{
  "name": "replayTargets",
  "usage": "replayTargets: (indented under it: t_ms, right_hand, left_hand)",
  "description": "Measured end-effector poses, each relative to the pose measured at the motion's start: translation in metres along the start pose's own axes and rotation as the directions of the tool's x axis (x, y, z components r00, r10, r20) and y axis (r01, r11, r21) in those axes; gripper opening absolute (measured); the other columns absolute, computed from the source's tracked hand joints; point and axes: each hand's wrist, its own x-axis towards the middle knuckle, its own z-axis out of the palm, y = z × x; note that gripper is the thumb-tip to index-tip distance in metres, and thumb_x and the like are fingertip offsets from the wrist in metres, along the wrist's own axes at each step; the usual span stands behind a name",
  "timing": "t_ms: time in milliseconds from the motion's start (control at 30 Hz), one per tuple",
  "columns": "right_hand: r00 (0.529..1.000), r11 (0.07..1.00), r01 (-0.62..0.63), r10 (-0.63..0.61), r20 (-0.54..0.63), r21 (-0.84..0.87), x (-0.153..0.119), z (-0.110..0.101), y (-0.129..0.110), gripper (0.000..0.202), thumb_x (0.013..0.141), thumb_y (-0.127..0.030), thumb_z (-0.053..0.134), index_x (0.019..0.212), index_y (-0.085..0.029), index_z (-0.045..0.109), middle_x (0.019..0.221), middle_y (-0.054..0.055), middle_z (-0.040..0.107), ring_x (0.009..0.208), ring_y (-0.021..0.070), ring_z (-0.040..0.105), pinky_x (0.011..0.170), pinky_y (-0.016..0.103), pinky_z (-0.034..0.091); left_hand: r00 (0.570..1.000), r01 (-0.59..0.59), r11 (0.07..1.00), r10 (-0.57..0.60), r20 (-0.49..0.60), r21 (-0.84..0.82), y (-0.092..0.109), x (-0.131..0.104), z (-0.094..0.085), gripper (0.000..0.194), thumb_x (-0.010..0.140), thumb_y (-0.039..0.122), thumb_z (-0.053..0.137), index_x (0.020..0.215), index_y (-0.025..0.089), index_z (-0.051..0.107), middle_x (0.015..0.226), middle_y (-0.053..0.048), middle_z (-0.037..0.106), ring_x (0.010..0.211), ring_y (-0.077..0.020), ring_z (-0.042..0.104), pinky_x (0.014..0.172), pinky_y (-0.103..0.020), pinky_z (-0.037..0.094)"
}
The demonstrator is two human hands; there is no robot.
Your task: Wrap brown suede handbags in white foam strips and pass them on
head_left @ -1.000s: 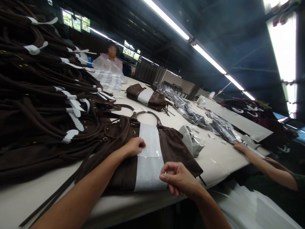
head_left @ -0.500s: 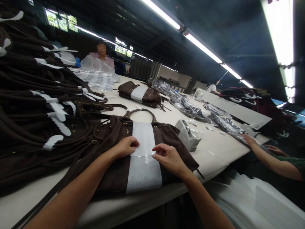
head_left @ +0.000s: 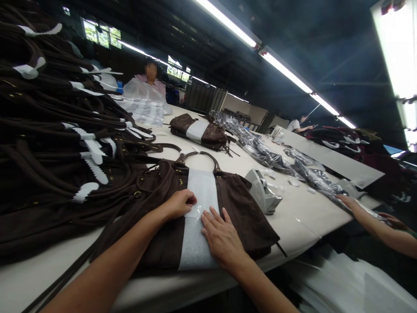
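Fingers (head_left: 213,224) of the R hand (head_left: 224,243) lie spread & flat on the white paper band (head_left: 202,187) across a dk brown bag (head_left: 243,208); nothing gripped there, palm down, just pressing or resting. L hand (head_left: 178,204) is at the band's L edge, fingers curled in, thumb nr the forefinger; can't tell if they're pinching any paper.

Bag lies on the counter (head_left: 301,221), nr edge, centre of view, directly in front of the wearer; its handle (head_left: 208,154) loops out flat at the far end.

Progress, as far as can be judged: band is on, upper part overlapping lower, w/ shiny clear tape (head_left: 199,209) at the overlap. So this bag looks approx. done, bar the smoothing. Whether the tape's fully stuck under the R hand: hidden.

Second brown bag (head_left: 182,126), farther up the counter, also has its white band on. Big pile of brown bags (head_left: 61,169) at L: white wraps on handles, but no wide band visible on what shows, so prob. unbanded. Tape dispenser (head_left: 265,193) sits just R of the nr bag. Far R, a co-worker's hand (head_left: 347,202) is at plastic-wrapped goods (head_left: 260,150).
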Motion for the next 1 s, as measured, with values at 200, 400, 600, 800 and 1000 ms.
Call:
replayTargets:
  t_ms: [200, 400, 600, 800, 1000]
  right_hand:
    - [0.996, 0.998, 0.053, -0.054, 0.072, 0.021, 0.004, -0.005, 0.001, 0.053, 0.102, -0.034, 0.029, 0.151, -0.014, 0.025, 0.153, 0.008, 0.033, 0.145, 0.0223, 0.023, 0.119, 0.053, 0.018]
    - [0.993, 0.995, -0.048, 0.038, 0.116, 0.089, 0.02, -0.006, 0.001, 0.054, 0.102, -0.038, 0.025, 0.149, -0.012, 0.03, 0.149, 0.009, 0.042, 0.144, 0.0231, 0.024, 0.119, 0.055, 0.008]
    - [0.985, 0.977, 0.103, -0.126, 0.117, 0.185, 0.005, -0.019, -0.024, 0.052, 0.102, -0.039, 0.026, 0.148, -0.015, 0.033, 0.149, 0.008, 0.041, 0.144, 0.0198, 0.026, 0.121, 0.048, 0.004]
    - [0.996, 0.984, 0.093, -0.093, -0.005, 0.151, -0.017, -0.035, -0.024, 0.054, 0.1, -0.042, 0.034, 0.148, -0.016, 0.033, 0.148, 0.008, 0.042, 0.141, 0.021, 0.034, 0.121, 0.047, 0.013]
    - [0.998, 0.995, -0.066, 0.065, 0.018, 0.068, -0.007, -0.029, 0.007, 0.052, 0.098, -0.045, 0.042, 0.139, -0.014, 0.049, 0.142, 0.016, 0.048, 0.134, 0.0291, 0.043, 0.114, 0.057, 0.025]
  left_hand:
    - [1.0, 0.0, 1.0, 0.0, -0.012, 0.008, 0.003, -0.001, 0.0, 0.023, 0.064, 0.007, 0.056, 0.081, 0.015, 0.068, 0.087, -0.005, 0.07, 0.085, -0.0187, 0.067, 0.079, -0.026, 0.051]
    - [1.0, -0.013, 1.0, 0.013, -0.006, -0.002, 0.0, 0.001, -0.001, 0.024, 0.063, 0.01, 0.056, 0.082, 0.015, 0.068, 0.087, -0.006, 0.07, 0.086, -0.0201, 0.066, 0.081, -0.028, 0.05]
    - [1.0, -0.019, 1.0, 0.019, 0.001, -0.015, -0.005, 0.0, 0.0, 0.024, 0.061, 0.01, 0.055, 0.081, 0.016, 0.067, 0.087, -0.004, 0.069, 0.085, -0.0191, 0.065, 0.081, -0.028, 0.051]
    - [1.0, -0.018, 0.999, 0.019, 0.014, -0.048, -0.009, 0.001, 0.002, 0.025, 0.062, 0.009, 0.054, 0.083, 0.017, 0.067, 0.091, -0.005, 0.068, 0.089, -0.0196, 0.064, 0.084, -0.031, 0.05]
    - [0.999, -0.018, 0.999, 0.019, 0.029, -0.034, -0.006, 0.0, 0.0, 0.027, 0.06, 0.007, 0.052, 0.082, 0.016, 0.066, 0.09, -0.005, 0.067, 0.09, -0.019, 0.063, 0.084, -0.03, 0.051]
